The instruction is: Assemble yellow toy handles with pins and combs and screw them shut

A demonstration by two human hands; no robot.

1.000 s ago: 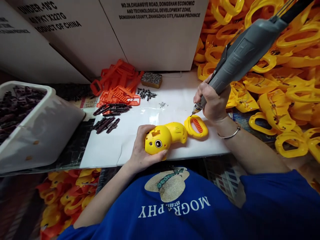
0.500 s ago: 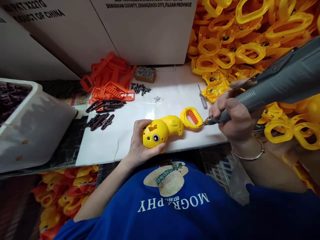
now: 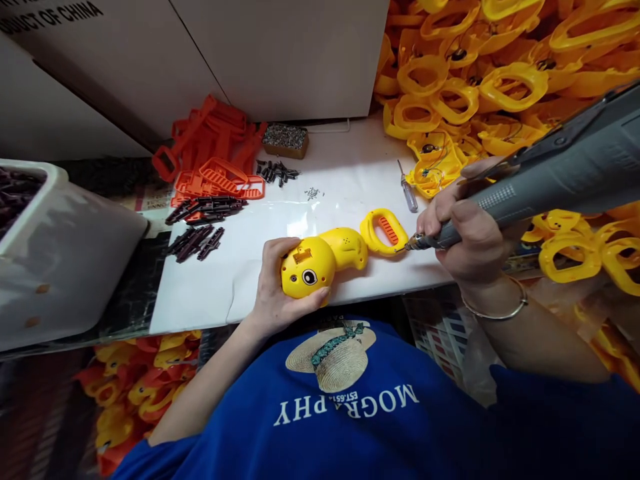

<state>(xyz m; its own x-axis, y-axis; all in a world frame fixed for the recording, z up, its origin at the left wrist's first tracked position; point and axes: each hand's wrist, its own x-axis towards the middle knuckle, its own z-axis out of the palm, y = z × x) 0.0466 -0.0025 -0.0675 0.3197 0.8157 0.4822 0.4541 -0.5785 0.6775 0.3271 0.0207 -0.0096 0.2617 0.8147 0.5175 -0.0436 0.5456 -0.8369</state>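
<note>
My left hand is wrapped round the head end of a yellow plastic duck toy, which lies on its side on the white worktop. A printed eye and a rectangular slot show on the head. At its other end is a looped handle with an orange ribbed insert. My right hand grips a grey electric screwdriver, held slanting down to the left. Its tip meets the lower right edge of the handle loop. Whether a screw sits under the tip is too small to tell.
Orange plastic parts, dark plastic pieces, a box of screws and loose screws lie on the worktop. A small screwdriver lies near piled yellow shells. A white bin stands left; cartons stand behind.
The camera view has shifted slightly. My left hand still holds the duck toy, and the electric screwdriver's tip stays at the same spot on the handle.
</note>
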